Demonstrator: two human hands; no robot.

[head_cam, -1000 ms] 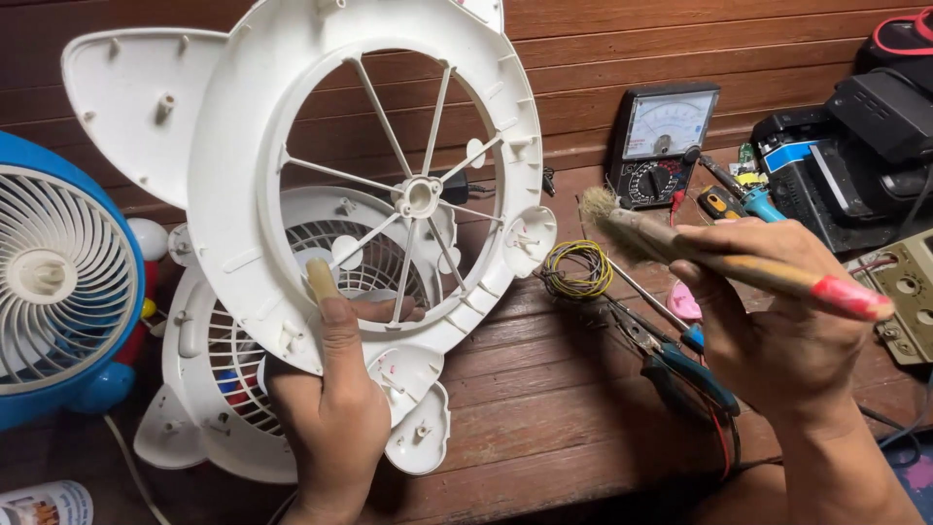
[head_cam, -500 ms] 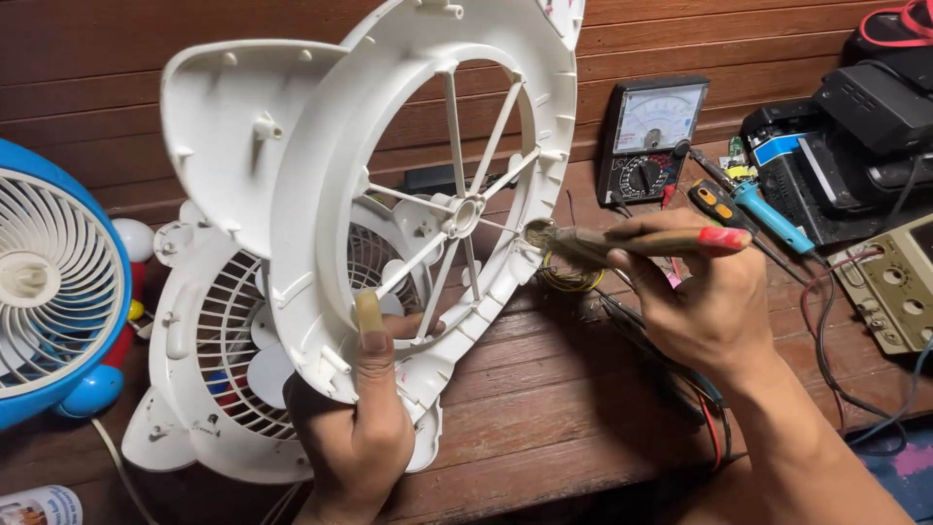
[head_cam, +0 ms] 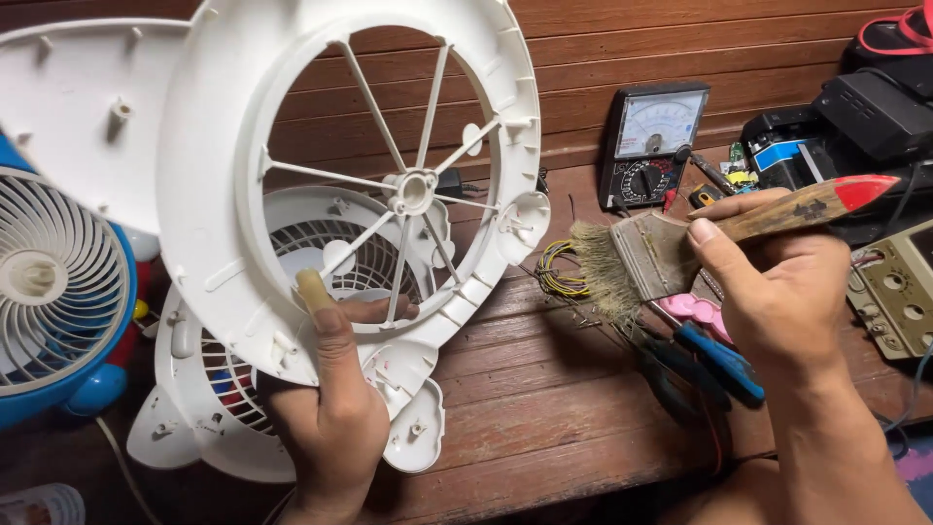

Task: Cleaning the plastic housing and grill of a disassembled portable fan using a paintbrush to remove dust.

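Wooden tabletop (head_cam: 544, 428) below: left hand (head_cam: 326, 418) has its grip closed on the white fan frame (head_cam: 224, 194), held upright; right hand (head_cam: 777, 292) clutches a paintbrush (head_cam: 680, 248) just right of that frame.

White spoked fan housing (head_cam: 243, 194) held upright; worn paintbrush (head_cam: 661, 248), red-tipped wooden handle, bristles pointing left.

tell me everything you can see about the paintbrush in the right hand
The paintbrush is a flat, worn one: a wooden handle with a red tip, a dull metal ferrule, and frayed, splayed pale bristles. It lies roughly level in the air above the wooden table, bristles pointing left toward the white fan housing without touching it. The right hand grips the handle, thumb pressed near the ferrule, fingers curled behind. Nothing else touches it.
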